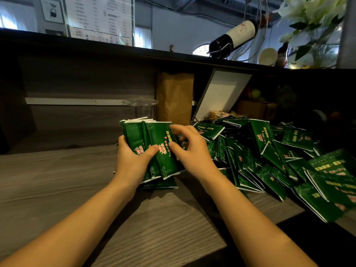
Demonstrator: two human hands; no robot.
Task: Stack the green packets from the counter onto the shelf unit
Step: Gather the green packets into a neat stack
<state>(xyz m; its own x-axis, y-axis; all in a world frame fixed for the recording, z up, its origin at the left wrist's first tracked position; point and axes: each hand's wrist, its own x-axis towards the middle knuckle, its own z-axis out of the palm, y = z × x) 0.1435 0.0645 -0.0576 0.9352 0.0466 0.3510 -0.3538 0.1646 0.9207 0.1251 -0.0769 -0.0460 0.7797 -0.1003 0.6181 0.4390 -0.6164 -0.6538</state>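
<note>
- At the middle of the counter [57, 180], a bundle of green packets [154, 139] is held upright between both hands, with a few more packets lying flat on the wood beneath it.
- The bundle is gripped from the left by the left hand [133, 160]: the fingers are wrapped behind it and the thumb is laid across its front face.
- The right side of the bundle is clasped by the right hand [190, 151], with curled fingers hooked over the upper right edge and the thumb pressed on the front packet.
- Just to the right, a loose heap of green packets [269, 157] is spread over the counter, many overlapped and tilted, reaching to the near right edge.
- Behind the bundle, a clear plastic cup [140, 106] and a brown paper bag [174, 97] are set against the back panel.
- A white board [223, 91] is leaned beside the bag, behind the heap.
- On the raised ledge above, a wine bottle [235, 35] is cradled at a tilt in a wire holder, with a paper cup [267, 55] and white flowers [312, 14] to its right.
</note>
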